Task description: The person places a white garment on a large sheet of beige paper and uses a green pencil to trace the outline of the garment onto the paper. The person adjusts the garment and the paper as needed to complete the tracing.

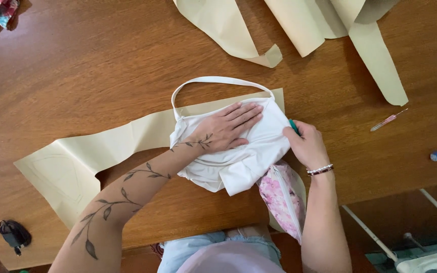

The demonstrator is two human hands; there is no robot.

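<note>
White bag (244, 151) lies mid-bench on a tan paper sheet (77, 162), its strap (218, 81) looped away from the person. Left hand (226, 129) flat on top of the bag, fingers spread, palm down; pressing, not gripping anything. Right hand (307, 144) at the bag's right edge, grip closed round a green pen (293, 126), tip against the cloth. Pink floral cloth (279, 197) pokes out under the bag's near corner and hangs over the bench (77, 76) edge. More tan paper pieces (299, 25) at far side. Seam ripper (388, 120) well off right; black object (13, 233) at near left.
</note>
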